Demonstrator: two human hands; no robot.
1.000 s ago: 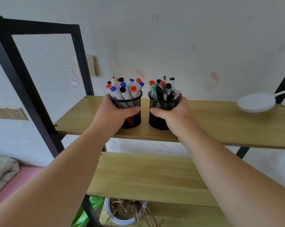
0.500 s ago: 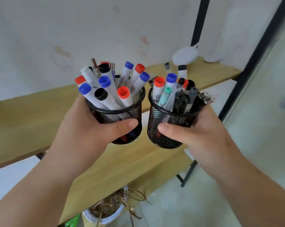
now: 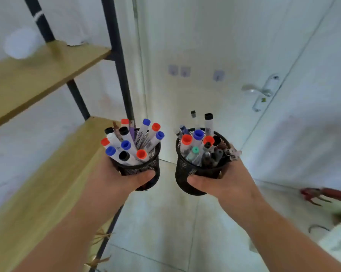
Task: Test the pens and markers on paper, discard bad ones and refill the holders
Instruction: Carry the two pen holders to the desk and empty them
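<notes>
Holders now off the shelf (image 3: 48,61) and carried clear of its edge, left hand (image 3: 114,179) gripping marker holder (image 3: 144,169), right hand (image 3: 224,183) gripping pen holder (image 3: 187,173), so we still need paper.

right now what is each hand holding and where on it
The left hand grips the marker holder round its mesh wall, thumb across the front. The right hand grips the pen holder likewise, round its side wall.

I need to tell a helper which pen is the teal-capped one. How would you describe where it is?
Start at the two black mesh holders the person carries. Take the one gripped by the right hand, the right holder, nearer the door. Inside, near its front, the teal-capped pen sits below a red cap; no other cap is teal.
</notes>
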